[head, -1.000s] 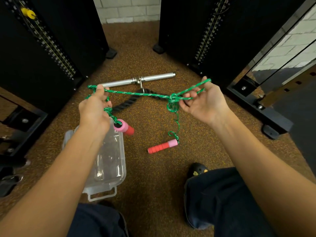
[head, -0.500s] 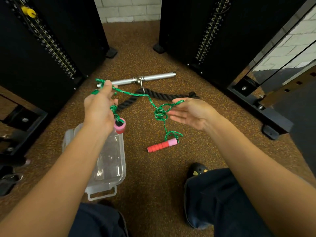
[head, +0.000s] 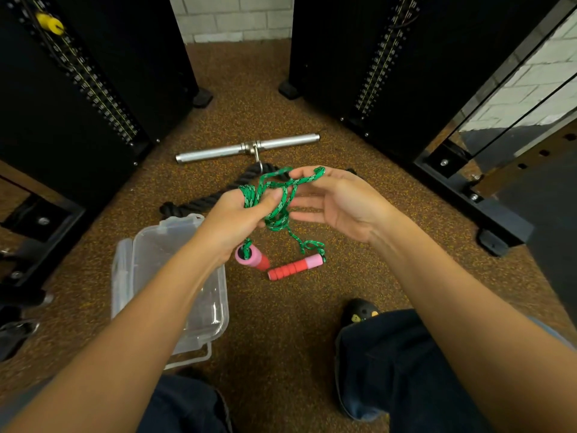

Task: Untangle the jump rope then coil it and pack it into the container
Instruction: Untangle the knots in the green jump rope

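My left hand is closed around several loops of the green jump rope, held above the floor. One pink and red handle hangs just below that hand. My right hand is spread open beside it, with a strand of the rope draped over its fingertips. A tangled bunch of rope hangs between the hands and trails down to the second red and pink handle, which lies on the floor. The clear plastic container stands open on the floor under my left forearm.
A steel cable bar and a thick black rope lie on the speckled floor beyond my hands. Black weight-stack machines stand left and right. A machine base foot sits at right. My knees and a black shoe are at the bottom.
My hands have come together at the middle. The rope, stretched taut between them a second ago, now hangs slack and bunched, with more loops gathered on my left hand.
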Demonstrator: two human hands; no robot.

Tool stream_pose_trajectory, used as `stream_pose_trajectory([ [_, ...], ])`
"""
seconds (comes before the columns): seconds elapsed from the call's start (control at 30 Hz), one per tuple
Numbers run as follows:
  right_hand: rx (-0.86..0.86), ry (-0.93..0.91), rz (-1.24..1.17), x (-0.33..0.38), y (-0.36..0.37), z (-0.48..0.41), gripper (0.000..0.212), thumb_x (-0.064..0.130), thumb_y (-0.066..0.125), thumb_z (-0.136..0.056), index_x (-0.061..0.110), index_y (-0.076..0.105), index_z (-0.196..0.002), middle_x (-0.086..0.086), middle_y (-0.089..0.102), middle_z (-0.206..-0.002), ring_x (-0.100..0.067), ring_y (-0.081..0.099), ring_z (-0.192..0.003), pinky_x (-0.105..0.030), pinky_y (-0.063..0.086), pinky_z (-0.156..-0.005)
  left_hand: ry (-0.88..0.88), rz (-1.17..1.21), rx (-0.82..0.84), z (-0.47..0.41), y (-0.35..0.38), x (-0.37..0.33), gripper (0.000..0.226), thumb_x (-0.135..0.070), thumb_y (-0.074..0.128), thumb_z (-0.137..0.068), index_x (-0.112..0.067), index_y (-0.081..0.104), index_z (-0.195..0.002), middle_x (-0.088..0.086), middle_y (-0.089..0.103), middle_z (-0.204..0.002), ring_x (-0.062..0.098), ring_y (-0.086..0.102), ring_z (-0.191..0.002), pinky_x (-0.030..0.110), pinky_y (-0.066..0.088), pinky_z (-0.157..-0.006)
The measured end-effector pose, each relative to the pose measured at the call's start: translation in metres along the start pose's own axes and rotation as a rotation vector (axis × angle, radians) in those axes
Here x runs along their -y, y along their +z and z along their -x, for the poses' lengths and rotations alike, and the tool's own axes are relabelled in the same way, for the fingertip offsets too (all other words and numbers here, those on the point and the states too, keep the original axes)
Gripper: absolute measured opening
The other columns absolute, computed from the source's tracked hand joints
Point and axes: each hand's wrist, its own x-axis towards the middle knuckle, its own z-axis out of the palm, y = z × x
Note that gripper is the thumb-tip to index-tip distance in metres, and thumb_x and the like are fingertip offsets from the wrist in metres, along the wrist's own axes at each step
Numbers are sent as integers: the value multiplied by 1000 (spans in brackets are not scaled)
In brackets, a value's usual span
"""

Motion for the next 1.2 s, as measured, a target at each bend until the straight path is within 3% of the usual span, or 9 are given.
stream_pose_trajectory([
  [0.23, -143, 39, -168, 2, 0, 2, 20, 19, 37, -99, 14, 56, -93, -5, 63, -76, -16, 67, -67, -30, 57, -67, 70, 0, -51, 2, 2, -2, 7, -11, 67, -81, -16, 65, -76, -5, 63, -74, -1, 59, -66, 12, 46, -68],
  [0.37, -315, 138, -188, 1, -6, -1, 14, 21, 40, -96, 16, 51, -91, 2, 42, -64, -8, 45, -53, -19, 33, -45, -1, 21, -127, -2, 3, -1, 21, -26, 63, -86, -5, 65, -83, 5, 63, -85, 15, 55, -73, 30, 44, -75],
  [0.5, -401, 129, 16, -1, -6, -3, 12, 30, 46, -89, 18, 50, -86, 5, 30, -56, -8, 29, -45, -22, 16, -44, -62, 169, -81, -1, 7, -5, 10, -23, 60, -89, -17, 62, -81, -13, 66, -69, 12, 54, -70, 32, 43, -80],
  [0.6, -541, 34, 275, -1, -4, -4, 17, 34, 56, -81, 20, 50, -89, 4, 40, -68, -10, 36, -57, -25, 23, -50, -134, 406, -96, -3, 4, -6, 12, -17, 61, -87, -6, 57, -87, -17, 48, -39, 0, 39, -37, 25, 38, -73],
  [0.7, -626, -79, 608, -7, -6, -5, 29, 35, 57, -81, 20, 49, -104, 0, 53, -92, -10, 47, -73, -27, 32, -57, -214, 531, 37, -1, 2, -9, 11, -15, 57, -88, -7, 62, -84, -13, 35, -39, 2, 27, -33, 18, 35, -55],
  [0.8, -589, -50, 760, -11, -13, -6, 32, 28, 54, -81, 22, 45, -112, -5, 41, -110, -21, 48, -93, -33, 43, -73, -286, 427, 171, -1, -5, -8, 15, -18, 58, -87, -5, 64, -92, -7, 42, -51, 1, 31, -33, 18, 41, -57],
  [0.93, -549, 28, 893, -10, -20, -8, 31, 18, 47, -80, 26, 47, -110, -4, 33, -109, -34, 46, -112, -47, 45, -94, -211, -161, -59, -10, -13, 6, 52, -38, 65, -83, 0, 56, -118, 9, 63, -108, 10, 56, -64, 35, 46, -82],
  [1.1, -235, 148, 1049, -4, -17, 0, 54, 24, 62, -80, 33, 38, -128, -8, 33, -134, -29, 36, -125, -46, 36, -105, -78, -191, -148, -13, -11, 12, 33, -44, 59, -85, -11, 59, -91, 8, 48, -81, 17, 50, -73, 31, 36, -70],
  [1.2, -57, -84, 1089, 0, -3, 10, 61, 32, 68, -80, 35, 34, -131, -1, 34, -132, -18, 32, -128, -38, 31, -107, -80, -114, -131, -11, -7, 10, 39, -44, 59, -84, -8, 66, -94, 5, 50, -76, 17, 48, -70, 29, 35, -67],
])
